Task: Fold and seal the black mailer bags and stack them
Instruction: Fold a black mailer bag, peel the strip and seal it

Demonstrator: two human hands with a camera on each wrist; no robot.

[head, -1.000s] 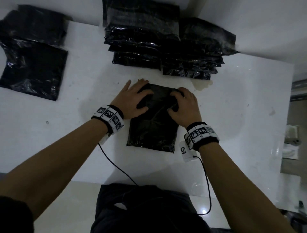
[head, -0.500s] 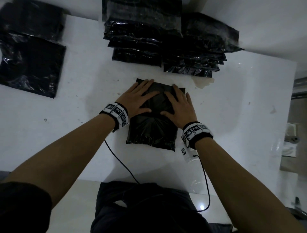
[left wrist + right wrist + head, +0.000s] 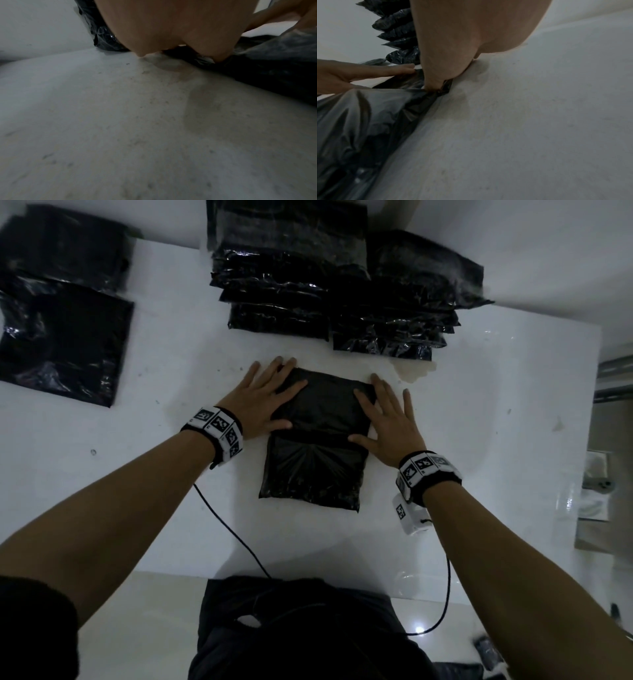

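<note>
Black mailer bag [image 3: 315, 440] lies mid-table [image 3: 171, 508], flap folded; my left hand [image 3: 260, 402] and right hand [image 3: 387, 422] press it flat-fingered. Bag stacks [image 3: 329, 299] at twelve o'clock.

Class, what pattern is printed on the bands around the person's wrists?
Black-and-white square code markers on the wrist bands, clearest in the head view.

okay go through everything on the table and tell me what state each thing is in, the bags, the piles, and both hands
Black plastic mailer bag in front: flat on the white table, top flap folded over.
Left hand: fingers straight, pressing the bag's left edge.
Right hand: fingers straight, pressing the right edge.
Two stacks of black bags behind: piled.
Loose black bags far left: lying flat, overlapping.
</note>
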